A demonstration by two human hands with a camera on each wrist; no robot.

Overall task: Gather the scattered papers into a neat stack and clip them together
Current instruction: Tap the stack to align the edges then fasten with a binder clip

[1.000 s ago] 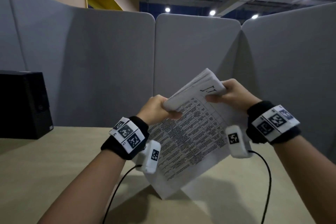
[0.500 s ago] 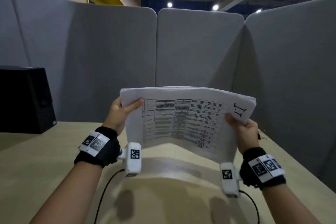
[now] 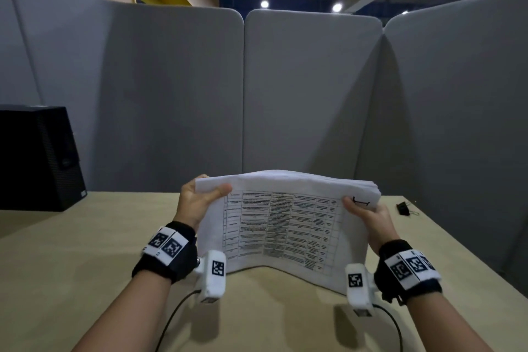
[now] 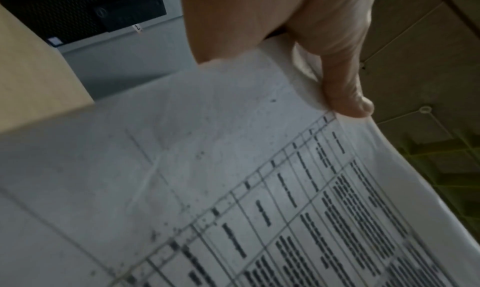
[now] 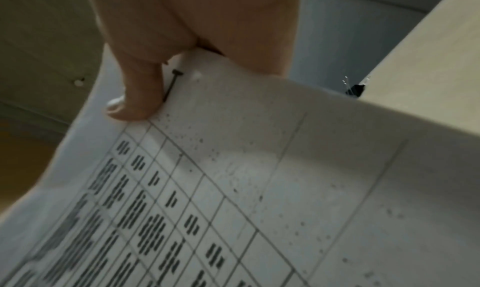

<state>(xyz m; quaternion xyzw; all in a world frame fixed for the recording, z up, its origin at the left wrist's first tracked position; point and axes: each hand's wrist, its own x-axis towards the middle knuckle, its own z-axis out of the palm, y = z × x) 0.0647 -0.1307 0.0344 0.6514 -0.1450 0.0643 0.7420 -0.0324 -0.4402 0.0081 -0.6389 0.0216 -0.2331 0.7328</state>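
A stack of white papers point(image 3: 285, 223) printed with a table stands on its long edge on the tan desk point(image 3: 85, 251), its lower edge bowed toward me. My left hand point(image 3: 197, 200) grips the stack's upper left corner, thumb on the front sheet point(image 4: 345, 98). My right hand point(image 3: 368, 214) grips the upper right corner, thumb pressed on the front page point(image 5: 130, 106). A small black binder clip point(image 3: 403, 208) lies on the desk right of the stack, also showing past the paper point(image 5: 355, 90). The fingers behind the sheets are hidden.
Grey partition panels point(image 3: 311, 88) wall in the desk on the back and right. A black computer tower point(image 3: 37, 157) stands at the back left. Cables run from both wrist cameras toward me over the desk.
The stack turned from a tilted hold to level and came down until its lower edge rests on the desk. Both hands shifted to the two upper corners and dropped with it.
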